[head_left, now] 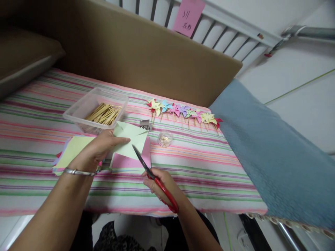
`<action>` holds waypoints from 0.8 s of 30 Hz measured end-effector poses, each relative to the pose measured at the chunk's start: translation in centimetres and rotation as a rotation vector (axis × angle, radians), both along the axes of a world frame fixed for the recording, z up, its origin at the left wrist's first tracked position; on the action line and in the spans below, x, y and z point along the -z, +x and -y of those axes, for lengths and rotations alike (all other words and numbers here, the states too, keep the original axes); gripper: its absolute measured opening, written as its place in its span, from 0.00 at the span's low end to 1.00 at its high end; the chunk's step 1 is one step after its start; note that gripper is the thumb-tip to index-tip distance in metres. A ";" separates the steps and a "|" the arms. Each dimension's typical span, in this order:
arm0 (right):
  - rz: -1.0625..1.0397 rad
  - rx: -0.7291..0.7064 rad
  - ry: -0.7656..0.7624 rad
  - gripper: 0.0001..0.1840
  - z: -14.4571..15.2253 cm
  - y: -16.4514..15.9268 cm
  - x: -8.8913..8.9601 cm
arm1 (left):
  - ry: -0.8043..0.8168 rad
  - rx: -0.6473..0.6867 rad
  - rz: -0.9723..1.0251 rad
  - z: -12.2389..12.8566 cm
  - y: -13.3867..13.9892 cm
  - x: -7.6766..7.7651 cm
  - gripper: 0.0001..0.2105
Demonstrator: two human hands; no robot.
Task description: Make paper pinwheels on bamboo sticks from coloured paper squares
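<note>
My left hand [104, 144] grips a pale green square of paper [131, 134] by its left side, thumb on top. Slits run inward from the upper corners of the sheet. In my right hand [161, 183] is a pair of scissors with red handles [166, 193]. The dark blades point up and left, with their tip at the lower part of the green sheet. Whether the blades touch the paper I cannot tell. Beneath it lies a pink stack of paper [129, 162]. More coloured paper squares [73, 150], yellow uppermost, lie left of my left wrist.
A clear plastic box [75, 113] holds many thin wooden sticks [104, 114]. Near it are a small box of metal pins [145, 125] and a round clear container [165, 139]. Finished paper pinwheels [183, 109] lie in a row along the cardboard panel [146, 52].
</note>
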State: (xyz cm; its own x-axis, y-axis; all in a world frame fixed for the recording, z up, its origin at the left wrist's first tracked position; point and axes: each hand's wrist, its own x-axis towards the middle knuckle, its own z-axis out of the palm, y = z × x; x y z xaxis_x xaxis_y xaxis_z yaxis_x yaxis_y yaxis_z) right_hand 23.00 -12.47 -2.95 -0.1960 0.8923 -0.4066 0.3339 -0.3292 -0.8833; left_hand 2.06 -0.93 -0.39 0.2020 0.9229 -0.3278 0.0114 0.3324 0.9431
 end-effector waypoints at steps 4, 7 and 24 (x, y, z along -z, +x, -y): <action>0.014 -0.011 0.004 0.14 0.1 0.0 0.3 | 0.008 0.003 0.006 0.0 0.0 -0.1 0.13; 0.007 -0.011 -0.003 0.16 0.1 0.1 0.6 | 0.016 0.013 -0.004 0.0 0.0 -0.1 0.14; 0.021 -0.025 0.024 0.14 0.2 0.1 1.0 | 0.033 -0.020 0.087 -0.1 -0.1 0.3 0.09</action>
